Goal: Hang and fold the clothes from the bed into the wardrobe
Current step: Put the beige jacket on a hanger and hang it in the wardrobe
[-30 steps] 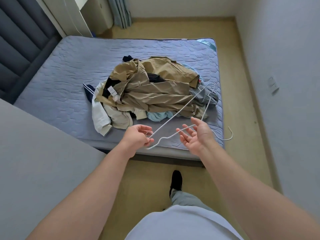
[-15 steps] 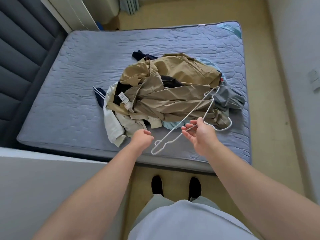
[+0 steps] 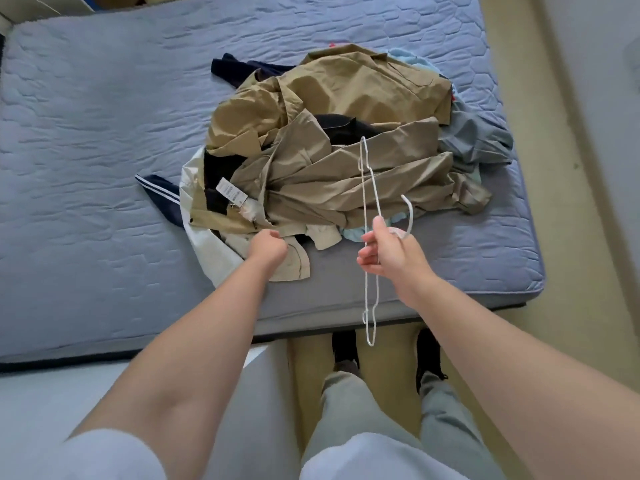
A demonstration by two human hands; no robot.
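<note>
- Fingers [image 3: 369, 244] of our right hand [image 3: 391, 252] curl round a white wire hanger [image 3: 366, 289], held edge-on over the near edge of the bed [image 3: 104, 133].
- Our left hand [image 3: 268, 245], fingers curled, sits at the near edge of the clothes pile [image 3: 346, 174]; we cannot tell whether it grips cloth.
- The pile lies mid-bed.

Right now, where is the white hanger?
In the head view, the white hanger is in the right hand, over the near edge of the bed, in front of the clothes pile.
</note>
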